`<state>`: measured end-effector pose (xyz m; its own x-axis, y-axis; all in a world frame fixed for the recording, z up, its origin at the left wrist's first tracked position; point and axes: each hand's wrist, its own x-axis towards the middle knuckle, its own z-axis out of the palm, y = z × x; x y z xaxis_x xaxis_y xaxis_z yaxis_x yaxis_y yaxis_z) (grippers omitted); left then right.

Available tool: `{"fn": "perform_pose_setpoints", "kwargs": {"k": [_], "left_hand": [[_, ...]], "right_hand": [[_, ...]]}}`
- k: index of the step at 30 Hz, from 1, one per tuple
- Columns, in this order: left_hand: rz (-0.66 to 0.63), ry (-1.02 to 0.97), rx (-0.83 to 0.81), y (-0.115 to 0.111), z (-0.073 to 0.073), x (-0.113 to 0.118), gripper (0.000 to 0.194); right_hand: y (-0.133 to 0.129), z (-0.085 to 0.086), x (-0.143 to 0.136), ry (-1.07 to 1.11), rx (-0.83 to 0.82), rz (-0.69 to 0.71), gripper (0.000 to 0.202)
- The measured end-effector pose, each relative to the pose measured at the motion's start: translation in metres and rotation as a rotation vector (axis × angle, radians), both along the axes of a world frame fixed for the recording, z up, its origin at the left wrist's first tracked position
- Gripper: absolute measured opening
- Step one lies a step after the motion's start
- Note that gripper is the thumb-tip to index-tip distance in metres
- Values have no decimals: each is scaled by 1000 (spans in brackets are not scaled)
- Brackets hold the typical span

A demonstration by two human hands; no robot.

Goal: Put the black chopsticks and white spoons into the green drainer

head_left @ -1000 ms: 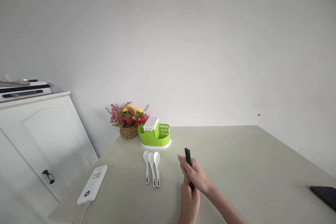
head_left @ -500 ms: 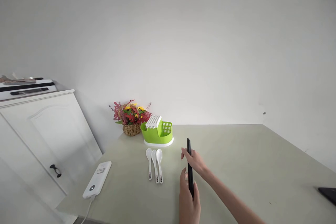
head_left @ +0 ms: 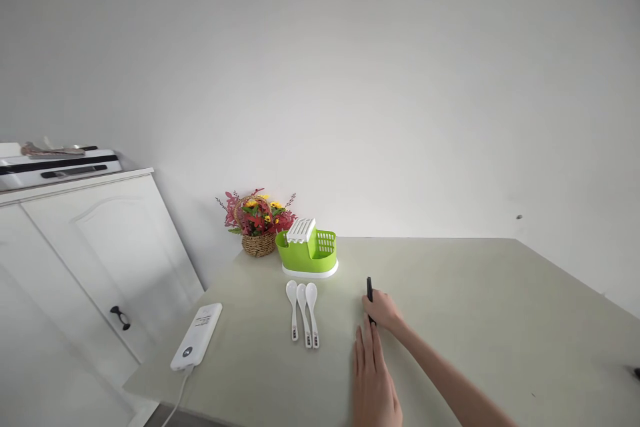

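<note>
A bundle of black chopsticks [head_left: 369, 288] points away from me above the table, its far tips showing past my fingers. My right hand [head_left: 384, 311] is closed around the chopsticks. Flat, with fingers stretched forward, my left hand [head_left: 375, 373] covers their near end; its fingertips meet the bundle just below the right hand. Three white spoons [head_left: 303, 313] lie side by side to the left of my hands, bowls toward the wall. Behind the spoons stands a green cutlery holder [head_left: 300, 255] with a white slotted top and a white base.
A wicker basket of artificial flowers [head_left: 259, 244] stands by the wall, left of the holder. Near the table's left edge lies a white power bank [head_left: 197, 337] with a cable. A white cabinet [head_left: 115, 233] borders the left side. A dark object [head_left: 637, 372] shows at far right.
My left hand has opened from its grip on the chopsticks and now lies flat over their near end. The right hand still holds them, now lower. The view has shifted slightly.
</note>
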<state>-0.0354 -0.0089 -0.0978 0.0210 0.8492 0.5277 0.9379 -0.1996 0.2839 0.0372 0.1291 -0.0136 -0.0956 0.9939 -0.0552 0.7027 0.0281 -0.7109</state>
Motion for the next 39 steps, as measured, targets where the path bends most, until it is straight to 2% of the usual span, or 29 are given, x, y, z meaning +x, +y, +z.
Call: {"fn": "perform_pose_setpoints", "kwargs": {"k": [6,11,15,21,26,30,34,39], "left_hand": [[-38,74,28,4,-9,-4,98],[-20,57,53,6,-13,-3,82],[0,26,83,4,-11,-1,70],[8,13,67,1,-4,-1,69],[-1,29,81,0,-5,-2,66],[0,33,100,3,-9,-3,64],[-16,26,120,5,-10,-5,65],[-64,-10,125,-4,-8,-6,66]], "right_hand": [[-7,-5,1,-161,-24,-15,36],[-11,-2,0,-223,35,-28,37],[-13,-3,3,-237,75,-24,37],[-14,-9,10,-224,131,-38,39],[-14,-18,18,-169,177,-41,41],[-17,-27,29,-59,222,13,37],[-27,-36,44,102,280,80,33],[-42,-46,63,265,298,82,34]]}}
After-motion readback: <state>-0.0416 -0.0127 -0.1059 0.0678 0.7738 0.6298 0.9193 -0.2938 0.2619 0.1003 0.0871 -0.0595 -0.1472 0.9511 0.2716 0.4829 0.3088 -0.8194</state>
